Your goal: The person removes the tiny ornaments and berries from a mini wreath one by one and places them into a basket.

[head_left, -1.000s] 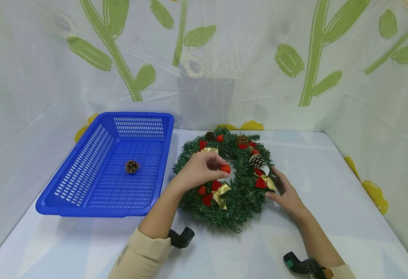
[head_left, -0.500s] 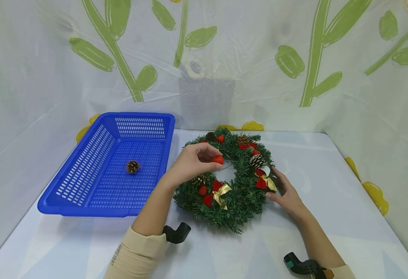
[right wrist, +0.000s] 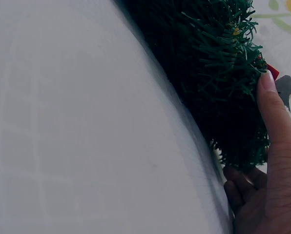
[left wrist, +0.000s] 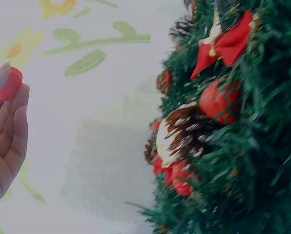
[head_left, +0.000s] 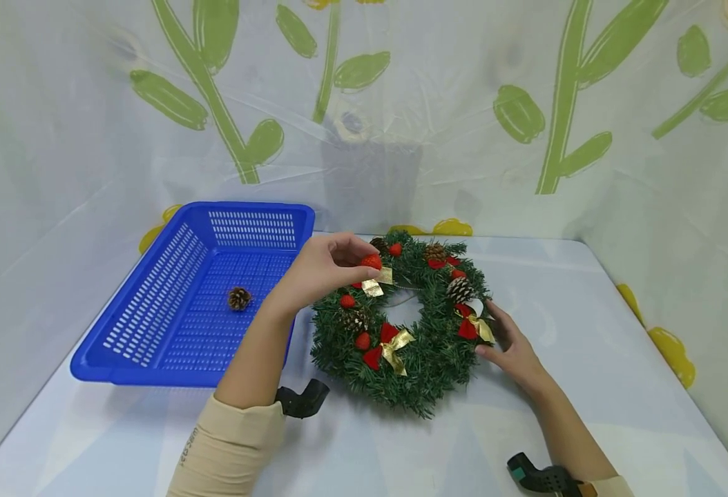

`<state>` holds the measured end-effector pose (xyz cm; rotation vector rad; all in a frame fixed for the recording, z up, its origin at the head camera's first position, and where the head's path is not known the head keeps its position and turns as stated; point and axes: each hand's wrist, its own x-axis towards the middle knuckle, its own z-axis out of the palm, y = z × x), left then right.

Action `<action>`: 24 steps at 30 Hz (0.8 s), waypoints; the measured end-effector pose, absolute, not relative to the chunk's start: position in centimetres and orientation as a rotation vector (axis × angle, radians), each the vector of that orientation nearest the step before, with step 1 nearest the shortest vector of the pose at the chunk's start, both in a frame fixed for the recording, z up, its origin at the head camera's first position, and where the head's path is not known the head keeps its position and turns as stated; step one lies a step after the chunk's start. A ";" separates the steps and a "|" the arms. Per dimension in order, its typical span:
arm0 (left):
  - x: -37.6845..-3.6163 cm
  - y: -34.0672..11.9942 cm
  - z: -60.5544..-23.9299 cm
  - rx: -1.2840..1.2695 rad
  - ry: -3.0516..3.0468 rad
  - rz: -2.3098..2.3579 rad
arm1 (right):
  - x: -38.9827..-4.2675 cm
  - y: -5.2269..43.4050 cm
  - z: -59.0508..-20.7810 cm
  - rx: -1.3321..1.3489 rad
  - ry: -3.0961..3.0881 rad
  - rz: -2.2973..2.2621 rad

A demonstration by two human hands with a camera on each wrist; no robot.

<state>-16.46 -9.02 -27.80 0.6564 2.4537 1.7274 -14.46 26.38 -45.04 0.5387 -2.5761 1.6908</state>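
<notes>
A green wreath (head_left: 426, 359) with red bows, gold ribbons, pine cones and red berries lies on the white table (head_left: 588, 373). My left hand (head_left: 329, 266) is raised over the wreath's upper left and pinches a small red berry (head_left: 371, 261) between thumb and fingers; the berry (left wrist: 11, 84) shows at my fingertips in the left wrist view. My right hand (head_left: 510, 345) rests against the wreath's right edge with fingers fairly straight, and its fingers (right wrist: 275, 122) touch the green needles (right wrist: 218, 63). A blue basket (head_left: 152, 324) stands to the left with one pine cone (head_left: 238, 298) inside.
The basket sits left of the wreath, close to my left forearm. A plastic sheet with green leaf print (head_left: 215, 103) hangs behind and at both sides of the table. Black wrist mounts (head_left: 302, 400) show near both sleeves.
My left hand has lifted the red berry off the wreath's inner ring and carried it up and to the left, toward the basket. The right hand has stayed at the wreath's right edge.
</notes>
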 end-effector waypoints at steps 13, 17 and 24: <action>-17.1 -10.8 -26.2 0.598 2.475 1.729 | -14.6 26.5 -45.1 0.551 -2.572 1.689; -17.5 -11.5 -26.2 0.559 2.476 1.718 | -14.5 26.5 -45.1 0.558 -2.568 1.687; -18.1 -12.7 -26.1 0.533 2.483 1.676 | -14.5 26.5 -45.1 0.569 -2.572 1.674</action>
